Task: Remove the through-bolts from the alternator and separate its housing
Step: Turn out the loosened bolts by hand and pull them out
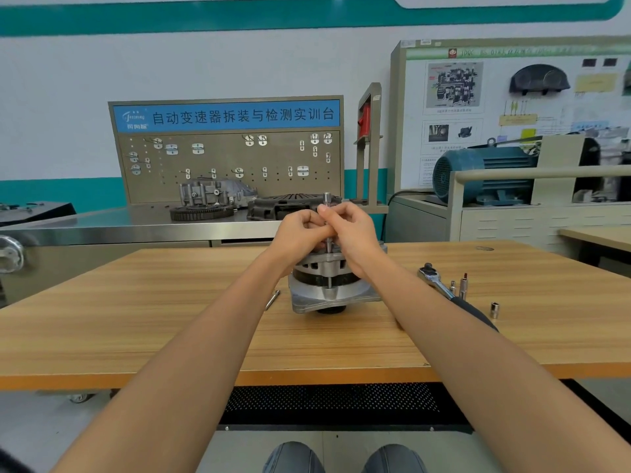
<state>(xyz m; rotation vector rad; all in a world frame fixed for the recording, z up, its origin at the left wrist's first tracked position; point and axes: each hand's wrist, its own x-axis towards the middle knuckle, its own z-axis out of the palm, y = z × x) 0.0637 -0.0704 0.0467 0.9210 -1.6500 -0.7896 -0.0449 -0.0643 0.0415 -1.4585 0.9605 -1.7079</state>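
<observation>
Two hands meet above the alternator (329, 285), which stands on the wooden table (170, 319) directly below the grip. The left hand (300, 232) and the right hand (351, 230) both curl their fingers around a thin upright tool shaft (328, 245); its socket end (327, 198) sticks up just above the fingers, and its lower end runs down into the alternator's top. A ratchet (435, 279) and small sockets (494, 308) lie to the right of the grip; a loose bolt (272, 299) lies to its lower left.
</observation>
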